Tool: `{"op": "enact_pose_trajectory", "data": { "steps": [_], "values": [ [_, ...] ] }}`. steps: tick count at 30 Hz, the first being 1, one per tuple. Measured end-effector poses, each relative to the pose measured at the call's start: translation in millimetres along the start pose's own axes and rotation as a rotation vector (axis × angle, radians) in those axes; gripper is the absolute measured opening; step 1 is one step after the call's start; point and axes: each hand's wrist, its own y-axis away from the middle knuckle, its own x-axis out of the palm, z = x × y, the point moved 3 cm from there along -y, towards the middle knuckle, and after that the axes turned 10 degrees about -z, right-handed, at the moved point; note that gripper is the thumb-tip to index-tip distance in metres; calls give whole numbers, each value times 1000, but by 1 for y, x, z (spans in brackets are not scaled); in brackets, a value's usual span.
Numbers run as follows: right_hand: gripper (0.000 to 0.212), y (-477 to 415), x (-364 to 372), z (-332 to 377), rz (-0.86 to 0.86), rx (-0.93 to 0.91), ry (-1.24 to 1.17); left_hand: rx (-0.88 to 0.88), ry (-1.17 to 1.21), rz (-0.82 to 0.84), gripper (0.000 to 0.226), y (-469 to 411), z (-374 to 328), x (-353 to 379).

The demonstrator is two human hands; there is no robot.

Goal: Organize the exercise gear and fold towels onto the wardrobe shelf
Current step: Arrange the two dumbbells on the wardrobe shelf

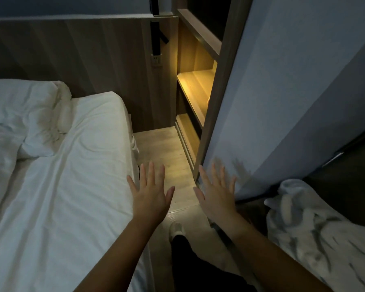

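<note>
Head view had both hands out front, palms down and empty: the left hand (151, 194) with all five fingers fanned wide over the gap between bed and wardrobe, the right hand (217, 198) fanned the same way beside it. Neither hand pinched or gripped anything. The two hung close together but apart, thumbs toward each other. The right hand's little-finger side sat against the lower edge of the tall grey-blue wardrobe door (282, 91). Whether skin met the door I could not tell, though a finger shadow fell on the panel just above.

Below the hands ran the pale wooden plank floor (167, 148), and on it one foot in a white shoe (177, 228) under a dark trouser leg. Off to the right, just past the right forearm, the crumpled white towel (316, 232) lay in an unfolded heap on a dark surface below the door's bottom edge — well apart from the shelves.

Further ahead, behind the door's wooden frame, the warm-lit wooden wardrobe shelf (195, 87) glowed yellow, with a lower shelf beneath it nearer the floor. Left of the hands stretched the bed with its wrinkled white sheet (72, 175), the left forearm passing over its edge. A rumpled white pillow (19, 114) was bunched up at the head. Behind that stood the brown wood-grain headboard panel (72, 49) — it carried a small wall socket (157, 61) with a black bracket (156, 32) above it.
</note>
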Motion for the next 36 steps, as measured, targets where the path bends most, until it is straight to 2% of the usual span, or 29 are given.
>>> {"op": "enact_pose_trajectory", "data": {
  "steps": [7, 13, 19, 25, 30, 36],
  "values": [
    [66, -133, 30, 5, 101, 30, -42, 13, -30, 71, 74, -131, 22, 37],
    [67, -237, 30, 23, 159, -34, -36, -26, -40, 83, 73, -230, 44, 53],
    [67, -329, 39, 39, 129, -17, 11, 13, -1, 98, 73, -330, 56, 71],
    [68, -419, 54, 44, 140, 72, 40, 201, -21, 144, 72, -448, 65, 96],
    [68, -495, 63, 46, 106, 256, 42, 478, -4, 201, 70, -549, 67, 108],
    [68, -539, 69, 39, 70, 456, 32, 754, -19, 203, 69, -625, 58, 120]
  ]
}}
